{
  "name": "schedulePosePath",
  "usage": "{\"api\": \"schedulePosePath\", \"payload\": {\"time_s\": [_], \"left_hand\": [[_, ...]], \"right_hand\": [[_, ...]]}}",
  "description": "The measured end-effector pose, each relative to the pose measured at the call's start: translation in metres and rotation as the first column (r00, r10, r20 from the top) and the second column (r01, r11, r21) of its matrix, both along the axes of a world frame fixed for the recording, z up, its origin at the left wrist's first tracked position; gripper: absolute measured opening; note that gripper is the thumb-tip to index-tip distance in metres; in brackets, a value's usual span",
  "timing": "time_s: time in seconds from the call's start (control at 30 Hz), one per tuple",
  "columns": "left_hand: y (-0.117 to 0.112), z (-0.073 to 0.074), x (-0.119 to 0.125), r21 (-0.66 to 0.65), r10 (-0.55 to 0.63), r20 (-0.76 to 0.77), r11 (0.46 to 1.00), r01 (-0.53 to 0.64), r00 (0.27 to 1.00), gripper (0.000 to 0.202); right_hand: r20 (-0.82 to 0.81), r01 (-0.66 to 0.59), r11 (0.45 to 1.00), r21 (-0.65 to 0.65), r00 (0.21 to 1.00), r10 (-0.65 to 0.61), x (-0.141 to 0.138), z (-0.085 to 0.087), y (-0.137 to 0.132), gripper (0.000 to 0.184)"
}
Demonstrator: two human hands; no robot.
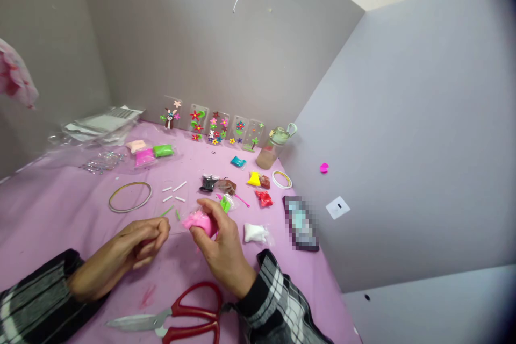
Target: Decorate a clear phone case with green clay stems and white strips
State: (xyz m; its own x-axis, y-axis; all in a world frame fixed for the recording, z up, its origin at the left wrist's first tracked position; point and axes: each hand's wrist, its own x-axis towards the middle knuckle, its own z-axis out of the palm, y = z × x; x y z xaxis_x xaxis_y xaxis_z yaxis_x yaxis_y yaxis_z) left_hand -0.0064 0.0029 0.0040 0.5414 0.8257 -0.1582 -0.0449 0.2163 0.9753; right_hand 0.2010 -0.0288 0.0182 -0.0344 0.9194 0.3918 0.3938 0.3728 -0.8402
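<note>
My right hand (226, 252) grips a small packet of pink modelling clay (200, 221) between thumb and fingers, above the middle of the table. To its left, my left hand (141, 244) has its fingers curled closed; whatever they may hold is hidden. Just beyond the hands, short white sticks (179, 186) and thin green strips (178, 215) of what looks like clay lie on a clear sheet. A green clay packet (226, 203) and a pink stick tool (243, 201) are close behind my right fingers. Red-handled scissors (161, 322) lie in front of me, blades pointing left.
Decorated clear cases (220, 128) lean against the back wall beside a bottle (274, 148). Clay packets, including white (255, 233), red (264, 198) and black (208, 183), lie around. A phone (301, 223) rests at the right edge; a bangle (130, 197) lies left.
</note>
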Motion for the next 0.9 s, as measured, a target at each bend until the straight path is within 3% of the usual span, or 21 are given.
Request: {"api": "schedulePosePath", "payload": {"time_s": [0.2,0.3,0.53,0.67,0.8,0.9], "left_hand": [[-0.003,-0.002,0.009,0.234,0.033,-0.236,0.972,0.024,0.971,0.038],[-0.005,0.0,0.011,0.308,0.094,-0.257,0.951,-0.011,0.962,0.042],[0.002,0.003,-0.004,0.199,0.008,-0.171,0.98,0.026,0.985,0.046],[0.003,0.002,-0.005,0.317,0.053,-0.217,0.948,0.019,0.975,0.042],[-0.001,0.001,-0.001,0.473,0.131,-0.301,0.881,0.029,0.945,0.037],[-0.005,0.001,0.001,0.558,0.166,-0.314,0.829,0.041,0.935,0.038]], "right_hand": [[0.05,-0.044,0.998,0.055,0.998,0.041,-0.003,-0.009,0.001,0.047],[0.089,-0.071,0.995,0.065,0.994,0.065,-0.003,-0.012,0.001,0.05],[0.134,-0.201,0.979,-0.007,0.97,0.201,0.003,0.003,-0.003,0.055],[0.007,-0.254,0.959,-0.129,0.966,0.257,0.006,0.009,-0.001,0.053],[-0.226,-0.336,0.901,-0.275,0.933,0.279,0.005,0.008,0.004,0.032],[-0.328,-0.366,0.876,-0.316,0.908,0.261,0.0,0.005,0.005,0.026]]}}
